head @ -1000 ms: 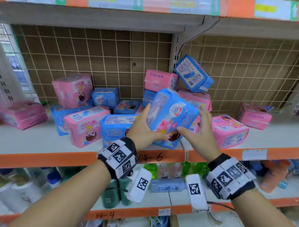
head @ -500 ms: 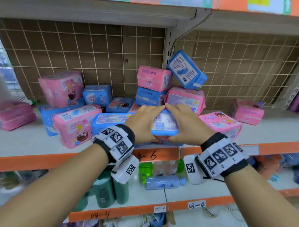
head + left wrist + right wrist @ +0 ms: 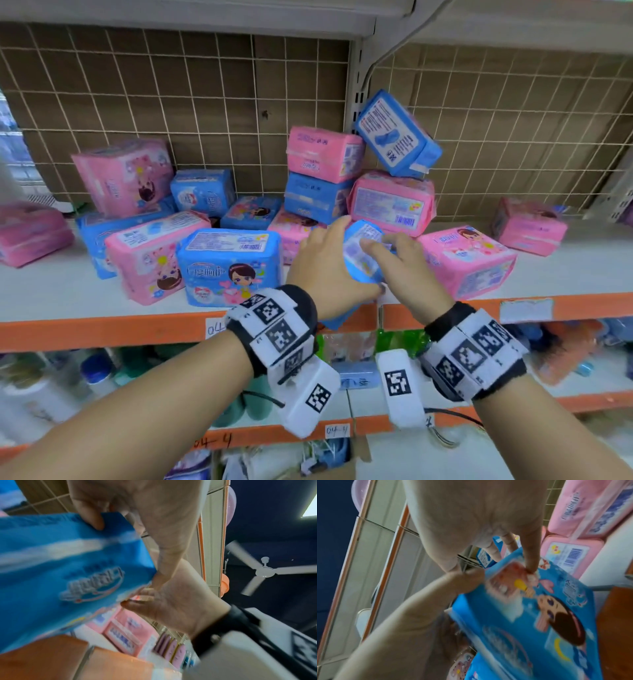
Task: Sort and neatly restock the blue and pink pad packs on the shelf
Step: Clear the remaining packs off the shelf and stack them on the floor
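Both hands hold one blue pad pack [image 3: 360, 253] at the shelf's front edge [image 3: 102, 329], in the middle. My left hand [image 3: 337, 246] grips its left side, thumb on the front in the left wrist view [image 3: 93, 519]. My right hand [image 3: 387, 255] curls over its top right, with fingertips [image 3: 531, 562] pressing the printed face. The pack [image 3: 530, 615] shows a cartoon girl. Most of it is hidden behind the hands in the head view. Mixed pink and blue packs lie around it: a blue one [image 3: 229, 267] to the left, a pink one [image 3: 469, 262] to the right.
Behind the hands is a loose stack: a pink pack [image 3: 325, 154], a tilted blue pack [image 3: 397, 133], another pink [image 3: 394, 202] and a blue [image 3: 315, 197]. More pink packs lie far left [image 3: 30, 233] and far right [image 3: 527, 226]. A wire grid backs the shelf. Bottles fill the shelf below.
The blue pack was raised and tilted in front of the stack; both hands have brought it down to the shelf's front edge and now cover its top.
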### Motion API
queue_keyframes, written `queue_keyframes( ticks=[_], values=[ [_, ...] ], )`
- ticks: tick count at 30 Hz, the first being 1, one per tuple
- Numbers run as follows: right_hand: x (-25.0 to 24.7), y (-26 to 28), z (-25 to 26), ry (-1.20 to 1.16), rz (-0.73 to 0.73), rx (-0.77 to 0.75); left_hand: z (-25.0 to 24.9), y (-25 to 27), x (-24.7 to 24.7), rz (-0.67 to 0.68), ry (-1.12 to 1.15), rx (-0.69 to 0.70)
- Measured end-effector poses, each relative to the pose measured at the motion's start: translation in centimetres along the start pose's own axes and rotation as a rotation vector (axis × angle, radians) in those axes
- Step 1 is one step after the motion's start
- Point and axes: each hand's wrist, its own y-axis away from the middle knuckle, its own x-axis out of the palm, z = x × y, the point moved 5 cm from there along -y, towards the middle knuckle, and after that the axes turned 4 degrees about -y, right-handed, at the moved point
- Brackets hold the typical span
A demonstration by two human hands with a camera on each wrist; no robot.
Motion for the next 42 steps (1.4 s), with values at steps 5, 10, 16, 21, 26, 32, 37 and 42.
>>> queue_keyframes(
  ticks=[5,10,16,21,26,32,37,42],
  values=[
    [-0.2,0.1,-0.1,-0.171,0.232,0.042,-1.0,1.0,0.9,0.216,0.325,0.109],
    [-1.4,0.5,0.2,0.001,0.507,-0.003,-0.6,1.2,-0.2,0.215,0.203,0.236],
    [-0.5,-0.6,3.4,0.568,0.59,-0.373,2.4,-2.2,-2.9,0.143,-0.528,0.184],
    [2.1,-1.5,2.3,0.835,0.513,-0.344,5.0,-1.8,-1.0,0.308,-0.452,0.061],
    [2.3,-2.1,0.9,1.014,0.434,-0.164,6.0,-2.8,-3.4,0.197,-0.47,0.138],
    [1.7,-0.8,1.1,0.972,0.376,-0.269,11.5,-3.6,-5.4,0.551,-0.906,-0.149],
    [1.3,0.9,0.7,0.976,0.305,-0.389,10.4,-2.0,-4.5,0.402,-0.878,-0.183],
    [0.5,3.3,0.3,0.91,0.289,-0.467,5.8,2.6,-4.3,0.038,-0.912,-0.041]
  ],
)
